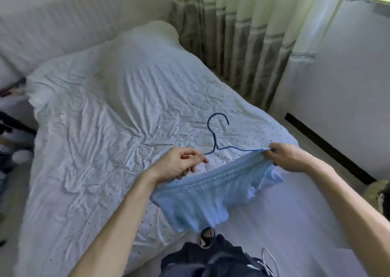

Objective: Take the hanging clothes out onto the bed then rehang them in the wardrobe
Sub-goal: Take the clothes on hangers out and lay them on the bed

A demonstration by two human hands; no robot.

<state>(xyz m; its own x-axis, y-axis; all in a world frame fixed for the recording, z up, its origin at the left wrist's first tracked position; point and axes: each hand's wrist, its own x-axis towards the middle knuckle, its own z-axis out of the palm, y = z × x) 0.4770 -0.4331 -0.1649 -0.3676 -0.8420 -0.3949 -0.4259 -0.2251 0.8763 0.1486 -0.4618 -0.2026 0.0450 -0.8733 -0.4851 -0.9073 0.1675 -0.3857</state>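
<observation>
The light-blue ribbed knit garment (202,196) droops over the near corner of the white dotted bed (101,129), its band stretched left to right between both hands. The left hand (179,163) apparently pinches the thin blue wire hanger (215,144) by one arm. The right hand (289,156) grips the hanger's far tip together with the band.

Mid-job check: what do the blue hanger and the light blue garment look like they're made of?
Blue hanger: thin wire, probably metal under a matte blue coating. The slim bent hook and narrow neck suggest this, though solid plastic can't be ruled out.
Light blue garment: soft knit fabric, with a ribbed band along its top edge and a limp, gathered drape. The fibre cannot be told.
</observation>
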